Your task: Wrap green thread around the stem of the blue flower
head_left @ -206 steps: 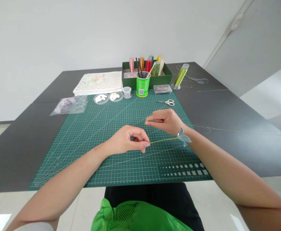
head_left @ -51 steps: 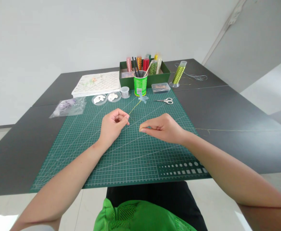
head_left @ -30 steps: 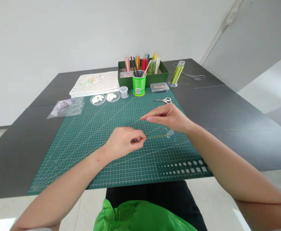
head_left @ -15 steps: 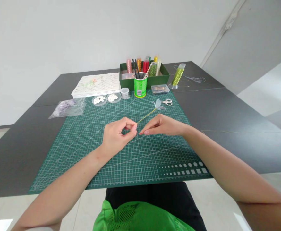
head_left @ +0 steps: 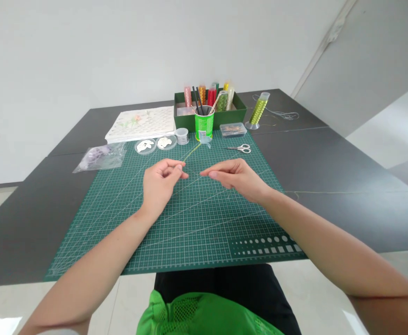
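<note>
A filmy, pale blue flower (head_left: 206,139) leaned out beyond the left hand (head_left: 160,184), which pinched its slim yellow-green stem (head_left: 193,151); the right hand (head_left: 241,179) pressed its fingertips together nearby (on what, I couldn't tell).

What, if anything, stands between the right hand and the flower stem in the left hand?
Nothing solid visible: the right hand faces the left hand and its flower stem across an open gap over the cutting mat. The scissors lie beyond the right hand, outside that gap. A fine thread might not show.
</note>
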